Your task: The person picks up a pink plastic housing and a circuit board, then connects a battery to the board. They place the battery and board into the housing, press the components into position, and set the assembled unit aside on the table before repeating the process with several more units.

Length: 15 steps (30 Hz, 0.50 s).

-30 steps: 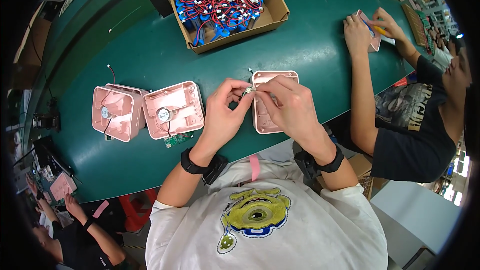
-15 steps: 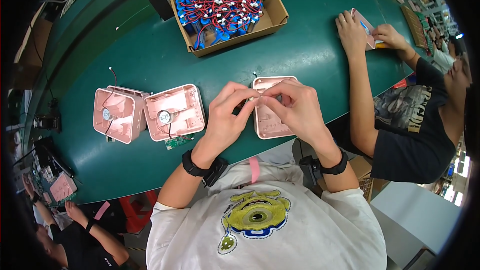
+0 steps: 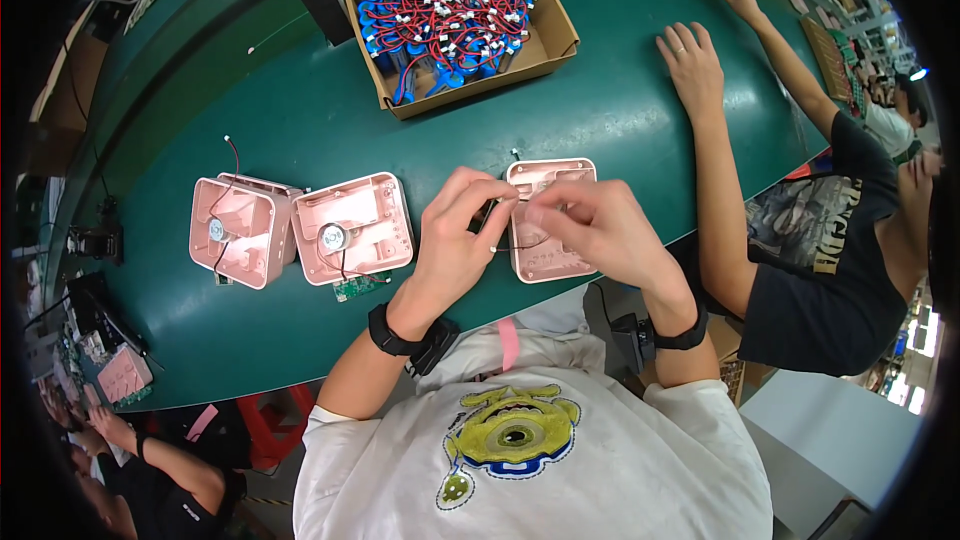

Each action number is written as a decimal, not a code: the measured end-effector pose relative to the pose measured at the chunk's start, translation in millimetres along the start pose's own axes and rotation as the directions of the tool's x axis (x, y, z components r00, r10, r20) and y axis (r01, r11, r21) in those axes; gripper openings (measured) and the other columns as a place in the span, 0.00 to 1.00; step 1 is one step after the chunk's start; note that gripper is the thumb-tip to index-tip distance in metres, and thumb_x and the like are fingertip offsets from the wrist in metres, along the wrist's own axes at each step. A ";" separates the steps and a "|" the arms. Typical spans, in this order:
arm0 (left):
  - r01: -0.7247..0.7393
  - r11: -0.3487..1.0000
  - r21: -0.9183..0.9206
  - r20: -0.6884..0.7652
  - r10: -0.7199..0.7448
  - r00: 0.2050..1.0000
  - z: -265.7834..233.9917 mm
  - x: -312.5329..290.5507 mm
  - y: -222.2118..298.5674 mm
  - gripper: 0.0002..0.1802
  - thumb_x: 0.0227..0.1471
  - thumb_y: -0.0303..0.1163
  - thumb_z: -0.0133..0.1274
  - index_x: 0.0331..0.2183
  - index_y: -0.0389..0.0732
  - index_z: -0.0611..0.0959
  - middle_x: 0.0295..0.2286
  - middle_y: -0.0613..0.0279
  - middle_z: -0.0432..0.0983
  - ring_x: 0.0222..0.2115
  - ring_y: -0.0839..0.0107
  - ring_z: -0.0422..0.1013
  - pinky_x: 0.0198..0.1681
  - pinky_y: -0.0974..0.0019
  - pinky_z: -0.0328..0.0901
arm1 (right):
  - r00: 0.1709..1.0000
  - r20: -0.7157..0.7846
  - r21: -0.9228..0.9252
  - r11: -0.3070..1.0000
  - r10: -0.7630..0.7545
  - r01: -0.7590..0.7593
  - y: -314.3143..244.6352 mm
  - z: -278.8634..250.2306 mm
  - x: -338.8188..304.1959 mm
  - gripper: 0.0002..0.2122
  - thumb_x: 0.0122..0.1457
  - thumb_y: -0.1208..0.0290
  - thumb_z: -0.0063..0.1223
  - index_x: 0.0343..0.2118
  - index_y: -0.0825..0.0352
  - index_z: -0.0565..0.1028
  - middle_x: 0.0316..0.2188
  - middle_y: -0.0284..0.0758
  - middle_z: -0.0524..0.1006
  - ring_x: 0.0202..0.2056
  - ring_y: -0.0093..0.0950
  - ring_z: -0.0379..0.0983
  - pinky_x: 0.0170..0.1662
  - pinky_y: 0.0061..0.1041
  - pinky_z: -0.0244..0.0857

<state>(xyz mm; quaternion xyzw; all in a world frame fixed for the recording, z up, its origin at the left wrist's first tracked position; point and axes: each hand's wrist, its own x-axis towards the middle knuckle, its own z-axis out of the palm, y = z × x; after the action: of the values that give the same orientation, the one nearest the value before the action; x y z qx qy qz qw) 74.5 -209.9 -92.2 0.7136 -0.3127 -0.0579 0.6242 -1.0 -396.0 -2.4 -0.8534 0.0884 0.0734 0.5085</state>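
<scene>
A pink plastic housing (image 3: 552, 258) lies in front of me, its hollow side up. Over its upper left part, my left hand (image 3: 460, 225) is closed in a pinch on a thin dark wire (image 3: 522, 201). Just beside those fingertips, my right hand (image 3: 595, 228) is also pinched closed; what its fingers hold is hidden. A loose wire end with a small pale connector (image 3: 494, 249) sticks out past the housing's left edge. To the left stand more pink housings, one with a round speaker (image 3: 332, 237) and a green circuit board (image 3: 358, 287) at its lower edge.
A cardboard box (image 3: 480, 90) of blue battery packs with red and black leads stands at the back. Another pink housing (image 3: 228, 265) is far left. At right, a co-worker's arms (image 3: 712, 170) reach over the green table (image 3: 300, 340); another person works lower left.
My right hand has drawn slightly away from my left fingertips, and a wire end now shows below them. The co-worker at right has moved a pink part farther back and released it with one hand.
</scene>
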 end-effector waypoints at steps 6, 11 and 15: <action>0.201 0.957 -0.208 0.045 -0.196 0.979 0.2 1.8 0.5 0.06 0.59 0.21 0.62 0.40 0.34 0.84 0.36 0.59 0.76 0.32 0.72 0.75 0.32 0.69 0.72 | 0.956 0.206 -0.049 0.974 -0.209 0.223 6.7 5.5 2.7 0.09 0.68 0.68 0.58 0.41 0.67 0.84 0.24 0.31 0.82 0.17 0.19 0.73 0.25 0.23 0.64; 0.289 0.917 -0.276 0.121 -0.265 0.957 -2.8 1.8 1.0 0.07 0.62 0.21 0.59 0.43 0.31 0.82 0.40 0.60 0.75 0.37 0.74 0.76 0.38 0.70 0.74 | 0.836 0.548 -0.038 0.999 0.002 0.023 -10.6 -7.2 16.7 0.10 0.67 0.68 0.53 0.40 0.67 0.84 0.29 0.34 0.84 0.19 0.25 0.78 0.29 0.28 0.71; 0.242 0.939 -0.243 0.108 -0.222 0.969 -1.5 0.9 -5.3 0.07 0.62 0.22 0.59 0.42 0.31 0.82 0.39 0.60 0.75 0.35 0.74 0.77 0.36 0.70 0.75 | 0.806 0.589 -0.080 0.997 0.056 -0.011 -13.6 -4.7 15.6 0.10 0.68 0.69 0.53 0.41 0.68 0.83 0.29 0.34 0.84 0.20 0.24 0.79 0.28 0.25 0.72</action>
<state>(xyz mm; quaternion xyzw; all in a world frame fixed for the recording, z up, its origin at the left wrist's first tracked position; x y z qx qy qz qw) 77.9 -208.9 -96.5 0.6566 -0.2408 -0.1989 0.6865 17.5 -395.0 8.0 -0.8045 -0.0616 0.3471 0.4781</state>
